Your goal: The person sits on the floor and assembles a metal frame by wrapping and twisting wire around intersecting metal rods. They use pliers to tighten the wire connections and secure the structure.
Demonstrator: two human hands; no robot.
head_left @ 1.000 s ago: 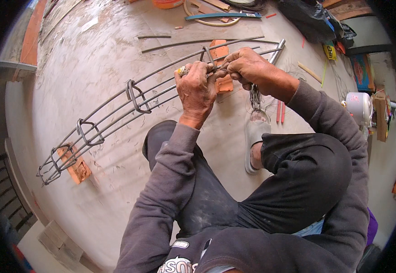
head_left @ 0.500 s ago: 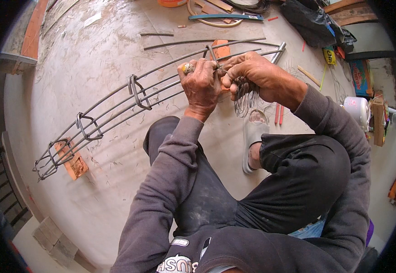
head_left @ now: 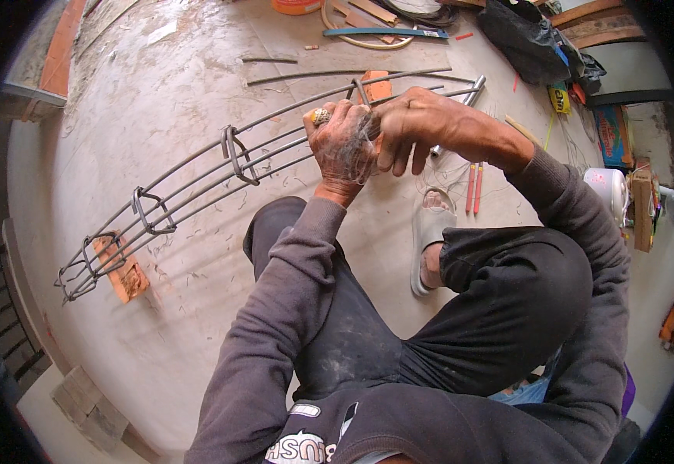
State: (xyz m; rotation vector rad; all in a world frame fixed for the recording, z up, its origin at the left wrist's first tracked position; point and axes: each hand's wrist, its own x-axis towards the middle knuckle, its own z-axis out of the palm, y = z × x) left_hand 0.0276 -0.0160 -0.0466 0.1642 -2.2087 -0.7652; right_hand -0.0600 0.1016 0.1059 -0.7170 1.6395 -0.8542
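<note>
A long cage of thin steel bars (head_left: 190, 179) with squarish stirrups (head_left: 238, 155) runs across the floor in front of me. At its right part, my left hand (head_left: 338, 143) is closed over the bars, close beside a stirrup (head_left: 362, 91). A ring is on one of its fingers. Against it, my right hand (head_left: 418, 127) has its thumb and forefinger pinched together, the other fingers hanging bent. A blurred bundle of fine tie wires (head_left: 362, 155) spreads from the pinch over the back of my left hand. The exact tying spot is hidden by my fingers.
Orange bricks (head_left: 124, 271) prop the cage. A metal tube (head_left: 472, 91) lies by its right end. Two red pencils (head_left: 474, 188) and loose wire lie near my sandalled foot (head_left: 434, 240). A blue hacksaw-like strip (head_left: 383, 33) and black bag (head_left: 519, 42) are farther off.
The wire bundle, hanging below my right hand before, has swung left over my left hand. My right hand has turned, its back now upward. The left hand stays in place.
</note>
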